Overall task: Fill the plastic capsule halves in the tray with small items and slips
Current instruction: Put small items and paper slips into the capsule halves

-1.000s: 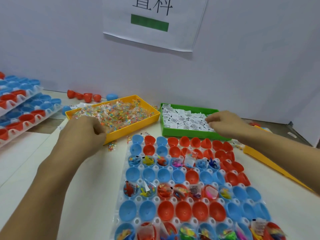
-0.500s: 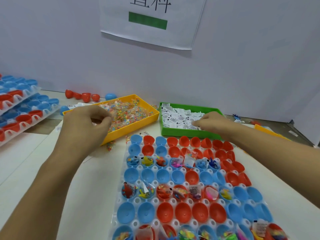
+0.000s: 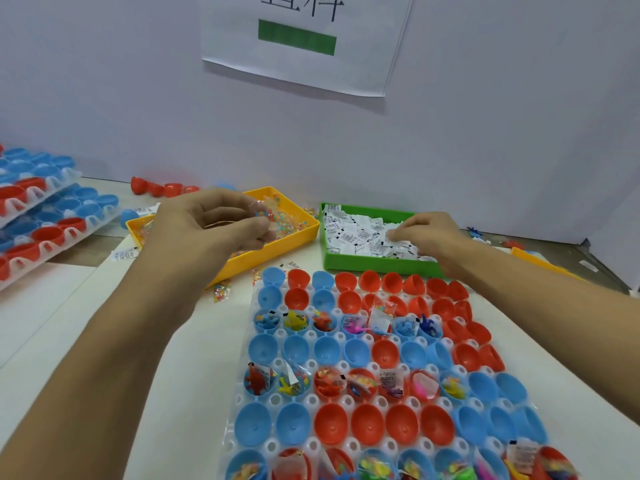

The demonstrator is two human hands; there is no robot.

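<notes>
Sitting at about the halfway mark by my judgement, the filling is proceeding row by row across the capsule tray (image 3: 277, 398). Three rows of halves are already carrying toys and slips: one at roughly the tray's upper third, one across its middle, and one along the bottom edge at 6 o'clock. Alternating with them, the rows of blue and red halves are showing bare insides, and the two rows nearest 12 o'clock are also lying unfilled, so a good share is remaining.

Hovering over the yellow bin (image 3: 304, 233) at 11 o'clock from the tray, the left hand (image 3: 214, 226) is curling its fingers and thumb together around a small clear packet of coloured bits (image 3: 268, 207), pinching it just above the pile. Its forearm is stretching in from 7 o'clock.

Reaching into the green bin (image 3: 363, 263) at 1 o'clock, the right hand (image 3: 429, 233) is lying palm down with fingertips pressing among the white printed slips (image 3: 353, 233); whether it is already pinching one I cannot tell, since the fingers are hiding the contact. Its forearm is crossing in from 4 o'clock, passing beside the tray's right edge.

Stacked trays of capsule halves (image 3: 52, 216) are sitting at 9 o'clock, well apart.
</notes>
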